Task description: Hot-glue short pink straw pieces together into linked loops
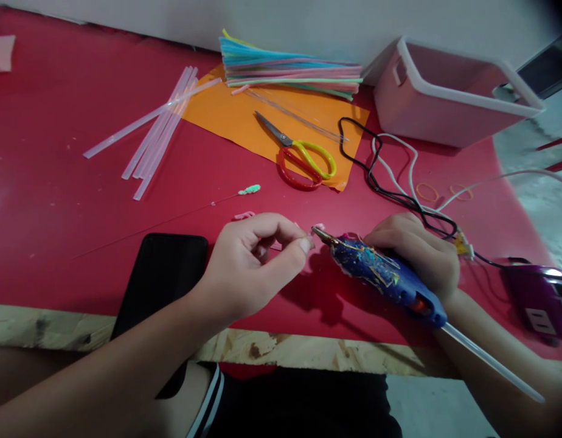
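Observation:
My right hand (413, 252) is wrapped round a blue glue gun (376, 267) spotted with dried glue, and a clear glue stick (491, 362) sticks out of its back end. Thumb and forefinger of my left hand (258, 261) pinch a small pink piece (318, 227), perhaps pipe cleaner, at the gun's metal nozzle. Whether the nozzle touches it I cannot tell. Another bit of pink pipe cleaner (244, 215) shows behind my left hand. A thin wire with a green fuzzy tip (249, 190) lies beyond that hand.
Scissors (308, 158) and a pipe cleaner bundle (290, 67) lie on orange paper (208, 112). Several glue sticks (165, 128) are at left, a black phone (162, 274) by my left forearm. A pink bin (427, 115), tangled cables (376, 176) and a purple power box (539, 304) stand at right.

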The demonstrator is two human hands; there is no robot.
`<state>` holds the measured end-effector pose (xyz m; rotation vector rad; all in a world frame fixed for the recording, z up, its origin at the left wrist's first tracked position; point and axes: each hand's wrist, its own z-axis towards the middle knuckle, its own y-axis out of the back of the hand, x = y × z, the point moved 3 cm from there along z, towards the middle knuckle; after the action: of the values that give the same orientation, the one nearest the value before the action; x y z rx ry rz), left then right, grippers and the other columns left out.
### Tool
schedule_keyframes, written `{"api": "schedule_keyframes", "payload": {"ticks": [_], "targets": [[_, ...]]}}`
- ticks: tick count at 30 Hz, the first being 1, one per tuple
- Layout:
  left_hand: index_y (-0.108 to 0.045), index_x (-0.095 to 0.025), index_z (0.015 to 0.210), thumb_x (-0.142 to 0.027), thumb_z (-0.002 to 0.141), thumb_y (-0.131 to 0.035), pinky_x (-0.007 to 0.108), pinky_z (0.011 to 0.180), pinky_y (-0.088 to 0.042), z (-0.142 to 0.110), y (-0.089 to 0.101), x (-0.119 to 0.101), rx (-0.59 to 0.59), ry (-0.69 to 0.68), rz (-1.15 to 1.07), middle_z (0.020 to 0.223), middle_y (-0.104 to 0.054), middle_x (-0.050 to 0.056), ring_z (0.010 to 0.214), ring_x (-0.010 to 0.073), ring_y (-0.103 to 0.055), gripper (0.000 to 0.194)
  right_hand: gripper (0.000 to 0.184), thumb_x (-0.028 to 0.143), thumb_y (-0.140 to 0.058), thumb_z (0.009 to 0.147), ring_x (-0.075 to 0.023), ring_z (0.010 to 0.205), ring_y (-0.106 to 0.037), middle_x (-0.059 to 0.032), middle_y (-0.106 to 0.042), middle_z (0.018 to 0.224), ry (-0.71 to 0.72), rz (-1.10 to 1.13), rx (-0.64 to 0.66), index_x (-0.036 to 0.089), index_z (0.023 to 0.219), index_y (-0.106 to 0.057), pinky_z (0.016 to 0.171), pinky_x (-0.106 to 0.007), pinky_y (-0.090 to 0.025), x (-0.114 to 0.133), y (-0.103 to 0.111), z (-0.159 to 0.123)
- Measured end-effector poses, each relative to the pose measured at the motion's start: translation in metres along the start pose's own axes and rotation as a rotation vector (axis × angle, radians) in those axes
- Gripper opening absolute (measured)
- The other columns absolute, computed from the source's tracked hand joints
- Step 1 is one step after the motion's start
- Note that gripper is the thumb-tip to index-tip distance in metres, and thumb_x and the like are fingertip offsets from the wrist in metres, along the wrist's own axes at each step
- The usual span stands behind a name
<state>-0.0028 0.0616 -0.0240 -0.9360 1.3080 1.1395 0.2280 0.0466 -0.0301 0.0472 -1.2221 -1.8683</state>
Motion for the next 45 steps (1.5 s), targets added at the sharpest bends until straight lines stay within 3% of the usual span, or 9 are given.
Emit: {"api": "schedule_keyframes", "payload": {"ticks": [26, 28, 31, 33, 36, 40, 45], "targets": [[-0.065, -0.019, 0.065, -0.016, 0.077, -0.066, 0.023, 0.047, -0.040, 0.001, 0.000, 0.002, -0.029, 0.062, -0.014, 0.058, -0.059, -0.002, 0.054, 0.0109, -0.050, 0.012, 0.012, 0.028, -0.056, 0.099, -0.0193, 0.067, -0.060, -0.0008, -0.062, 0.070, -0.017, 0.018, -0.028, 0.025, 0.091, -0.065, 0.070, -0.039, -0.042, 0.001, 0.004, 0.001], [-0.065, -0.018, 0.065, -0.017, 0.077, -0.066, 0.023, 0.048, -0.041, 0.001, 0.000, 0.002, -0.040, 0.060, -0.016, 0.058, -0.060, -0.001, 0.055, 0.0112, -0.051, 0.012, 0.009, 0.028, -0.061, 0.095, -0.0186, 0.066, -0.060, -0.0005, -0.064, 0.071, -0.108, 0.096, -0.042, 0.026, 0.088, -0.066, 0.067, -0.037, -0.043, -0.002, 0.004, -0.002], [-0.065, -0.018, 0.065, -0.020, 0.078, -0.067, 0.023, 0.050, -0.042, 0.000, 0.000, 0.004, -0.048, 0.072, -0.018, 0.060, -0.061, 0.000, 0.057, 0.0121, -0.053, 0.013, 0.010, 0.027, -0.078, 0.082, -0.0161, 0.060, -0.058, 0.0008, -0.065, 0.072, -0.469, 0.291, -0.107, 0.026, 0.083, -0.068, 0.060, -0.033, -0.044, -0.014, 0.003, -0.010], [-0.066, -0.018, 0.066, -0.022, 0.079, -0.067, 0.023, 0.050, -0.041, 0.000, 0.000, 0.005, -0.048, 0.096, -0.021, 0.061, -0.062, 0.000, 0.059, 0.0124, -0.054, 0.013, 0.014, 0.031, -0.078, 0.081, -0.0152, 0.059, -0.058, 0.0007, -0.065, 0.074, -0.636, 0.373, -0.139, 0.025, 0.086, -0.067, 0.058, -0.033, -0.046, -0.019, 0.000, -0.012], [-0.066, -0.018, 0.067, -0.023, 0.079, -0.067, 0.022, 0.051, -0.040, 0.001, 0.000, 0.004, -0.043, 0.127, -0.034, 0.061, -0.060, 0.000, 0.058, 0.0114, -0.053, 0.013, 0.017, 0.038, -0.071, 0.085, -0.0111, 0.046, -0.047, 0.0063, -0.052, 0.056, -0.751, 0.596, -0.110, 0.024, 0.086, -0.061, 0.056, -0.033, -0.047, -0.019, -0.006, -0.003], [-0.066, -0.018, 0.066, -0.023, 0.078, -0.067, 0.022, 0.051, -0.041, 0.001, 0.000, 0.004, -0.051, 0.161, -0.055, 0.061, -0.061, -0.001, 0.055, 0.0103, -0.050, 0.013, 0.027, 0.043, -0.077, 0.078, -0.0060, 0.037, -0.030, 0.0121, -0.039, 0.042, -1.004, 1.166, 0.024, 0.024, 0.080, -0.058, 0.048, -0.026, -0.040, -0.016, -0.013, 0.005], [-0.068, -0.018, 0.066, -0.026, 0.079, -0.068, 0.022, 0.049, -0.039, 0.000, 0.002, 0.008, -0.081, 0.208, -0.046, 0.060, -0.061, -0.001, 0.056, 0.0105, -0.049, 0.015, 0.023, 0.044, -0.071, 0.086, -0.0046, 0.035, -0.018, 0.0122, -0.033, 0.040, -1.061, 1.391, 0.175, 0.024, 0.081, -0.062, 0.043, -0.023, -0.032, -0.014, -0.012, 0.003]]}}
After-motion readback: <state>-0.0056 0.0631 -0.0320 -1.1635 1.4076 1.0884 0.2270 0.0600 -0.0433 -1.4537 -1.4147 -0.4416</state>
